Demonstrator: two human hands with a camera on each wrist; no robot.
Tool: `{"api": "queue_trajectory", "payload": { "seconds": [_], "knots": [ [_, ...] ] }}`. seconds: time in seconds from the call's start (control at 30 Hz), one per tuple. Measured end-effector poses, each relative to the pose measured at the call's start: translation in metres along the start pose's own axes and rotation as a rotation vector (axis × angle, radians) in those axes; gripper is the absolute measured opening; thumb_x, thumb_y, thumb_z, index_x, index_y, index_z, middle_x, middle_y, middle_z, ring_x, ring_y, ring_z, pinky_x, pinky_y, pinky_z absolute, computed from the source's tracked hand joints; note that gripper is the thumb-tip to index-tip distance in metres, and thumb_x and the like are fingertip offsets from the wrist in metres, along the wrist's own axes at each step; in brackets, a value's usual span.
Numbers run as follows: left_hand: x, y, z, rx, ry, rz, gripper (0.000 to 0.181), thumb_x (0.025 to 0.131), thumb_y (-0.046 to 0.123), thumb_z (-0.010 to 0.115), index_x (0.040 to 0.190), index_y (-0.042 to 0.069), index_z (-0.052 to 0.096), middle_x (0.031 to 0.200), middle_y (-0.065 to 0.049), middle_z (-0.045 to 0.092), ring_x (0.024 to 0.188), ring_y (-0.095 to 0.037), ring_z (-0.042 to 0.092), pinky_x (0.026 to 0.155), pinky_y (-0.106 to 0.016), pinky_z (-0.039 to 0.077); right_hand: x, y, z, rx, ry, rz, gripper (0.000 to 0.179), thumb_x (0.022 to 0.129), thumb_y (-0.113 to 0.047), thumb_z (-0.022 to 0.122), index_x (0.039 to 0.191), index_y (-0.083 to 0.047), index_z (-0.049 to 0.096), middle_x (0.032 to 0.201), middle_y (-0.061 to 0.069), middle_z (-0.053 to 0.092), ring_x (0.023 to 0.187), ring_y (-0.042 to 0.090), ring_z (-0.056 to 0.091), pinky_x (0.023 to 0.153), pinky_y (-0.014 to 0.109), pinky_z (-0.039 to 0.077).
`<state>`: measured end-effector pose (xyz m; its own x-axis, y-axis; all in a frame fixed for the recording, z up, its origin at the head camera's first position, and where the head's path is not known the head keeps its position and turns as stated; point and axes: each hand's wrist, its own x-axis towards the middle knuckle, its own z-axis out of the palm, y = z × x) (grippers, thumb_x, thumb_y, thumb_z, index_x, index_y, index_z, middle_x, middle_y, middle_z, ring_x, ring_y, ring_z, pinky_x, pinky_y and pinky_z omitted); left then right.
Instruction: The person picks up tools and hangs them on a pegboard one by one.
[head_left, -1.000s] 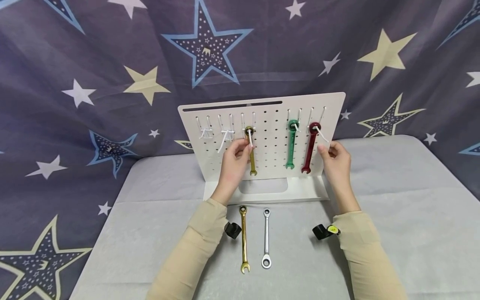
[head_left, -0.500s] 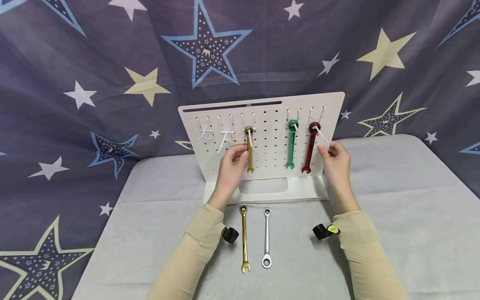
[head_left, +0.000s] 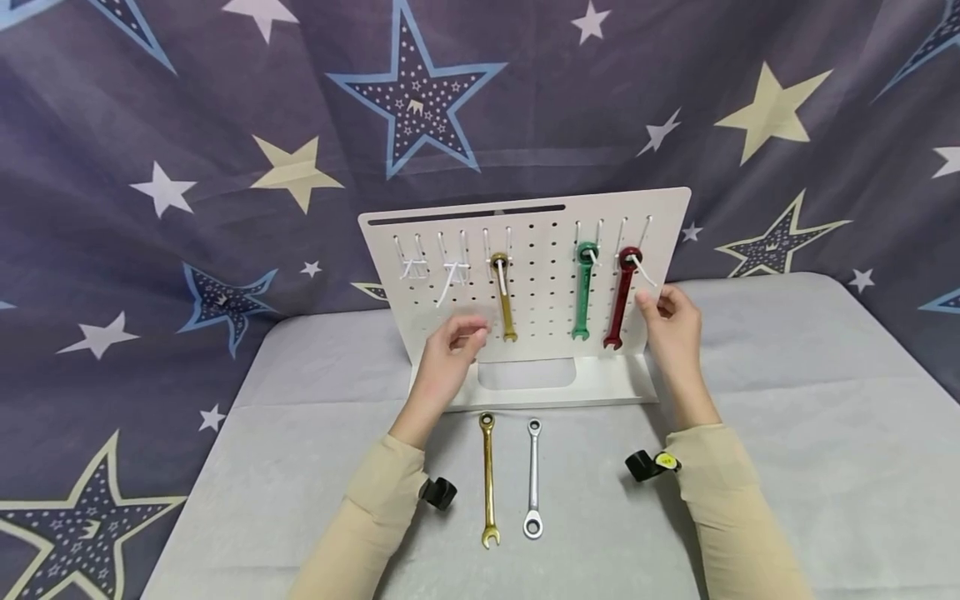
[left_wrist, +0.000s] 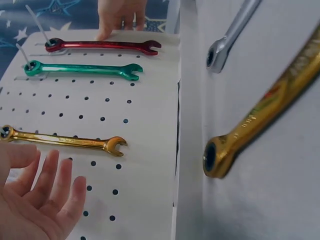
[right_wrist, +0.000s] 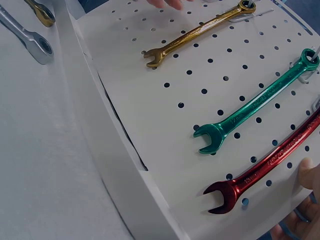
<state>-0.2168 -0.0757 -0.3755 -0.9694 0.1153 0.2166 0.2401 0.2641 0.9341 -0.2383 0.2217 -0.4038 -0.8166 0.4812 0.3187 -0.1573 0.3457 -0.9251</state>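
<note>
A gold combination wrench [head_left: 505, 302] hangs by its ring end from a white hook on the white pegboard [head_left: 540, 317]. My left hand [head_left: 447, 353] is just left of and below it, apart from it, fingers loosely bent and holding nothing. In the left wrist view, that hand [left_wrist: 40, 195] shows bare fingers beside the hanging gold wrench [left_wrist: 65, 140]. At the board's right edge, my right hand [head_left: 672, 323] pinches the panel, thumb in front and fingers behind. Close to its thumb hangs a red wrench [head_left: 622, 298]; a green wrench [head_left: 582, 292] hangs left of that.
A second gold wrench [head_left: 489, 479] and a silver wrench [head_left: 533, 477] lie on the grey cloth-covered table [head_left: 315, 483] before the board. Two bare hooks [head_left: 450, 279] project at the board's upper left. A starry curtain [head_left: 585, 117] hangs behind.
My left hand has let go of the hanging gold wrench and moved down and left from it. The wrench stays on its hook, its lower end shifted slightly. My right hand keeps its place.
</note>
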Motion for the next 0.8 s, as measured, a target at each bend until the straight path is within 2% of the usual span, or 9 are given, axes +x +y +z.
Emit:
{"api": "queue_trajectory", "payload": {
  "seconds": [0.33,0.5,0.8],
  "knots": [
    [-0.032,-0.003,-0.011,0.067,-0.101,-0.023,0.024,0.099,0.013,0.062,0.118,-0.002,0.065,0.111,-0.011,0.069,0.099,-0.026,0.063,0.086,-0.039,0.051,-0.001,-0.001,0.0,-0.016,-0.002,0.006,0.033,0.097,-0.019,0.066,0.108,0.011,0.062,0.1,0.026,0.066,0.074,0.0,0.051,0.07,0.015,0.042],
    [-0.046,-0.005,-0.014,0.111,-0.126,-0.053,0.022,0.099,0.014,0.063,0.116,0.002,0.066,0.111,-0.008,0.069,0.102,-0.026,0.062,0.088,-0.041,0.049,-0.001,-0.002,0.001,-0.015,-0.007,0.007,0.033,0.097,-0.019,0.066,0.108,0.012,0.062,0.1,0.026,0.066,0.074,-0.001,0.051,0.07,0.015,0.042],
    [-0.062,-0.014,-0.016,0.147,-0.167,-0.163,0.019,0.098,0.011,0.063,0.115,0.004,0.067,0.108,-0.008,0.068,0.091,-0.021,0.064,0.068,-0.03,0.051,-0.002,-0.002,0.0,-0.015,-0.003,0.017,0.034,0.096,-0.02,0.066,0.109,0.012,0.062,0.1,0.025,0.066,0.074,-0.003,0.051,0.071,0.013,0.042]
  ]
}}
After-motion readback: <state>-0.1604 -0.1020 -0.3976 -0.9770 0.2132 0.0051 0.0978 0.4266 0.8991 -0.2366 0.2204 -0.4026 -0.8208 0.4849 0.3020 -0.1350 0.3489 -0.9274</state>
